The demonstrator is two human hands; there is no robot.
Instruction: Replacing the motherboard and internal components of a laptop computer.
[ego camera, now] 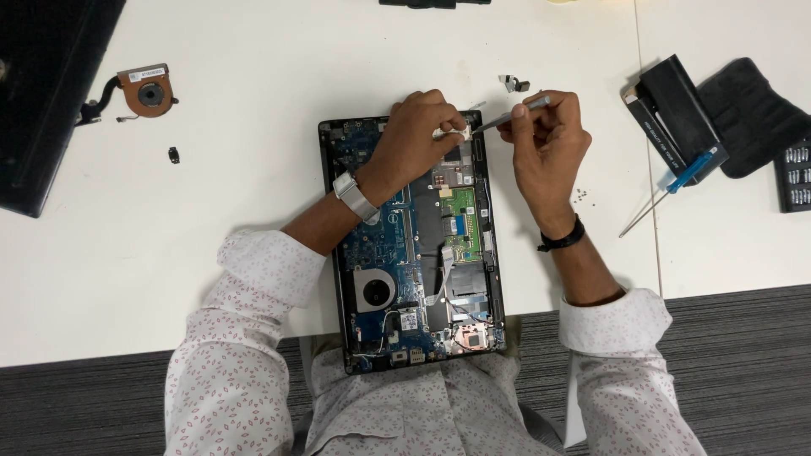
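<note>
Two hands over opened laptop [411,253], left hand [418,135] pinching small white part [454,132], right hand [547,139] gripping metal tool [507,118].

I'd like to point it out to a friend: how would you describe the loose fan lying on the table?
Start at the opened laptop in the middle of the white table, then look to the far upper left. The loose fan lies there alone: a round, copper-coloured housing with a black cable, unlike the grey fan seated inside the laptop.

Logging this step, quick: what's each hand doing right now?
Left hand: closed, pinching a small white part over the laptop.
Right hand: closed, holding a metal tool.
</note>
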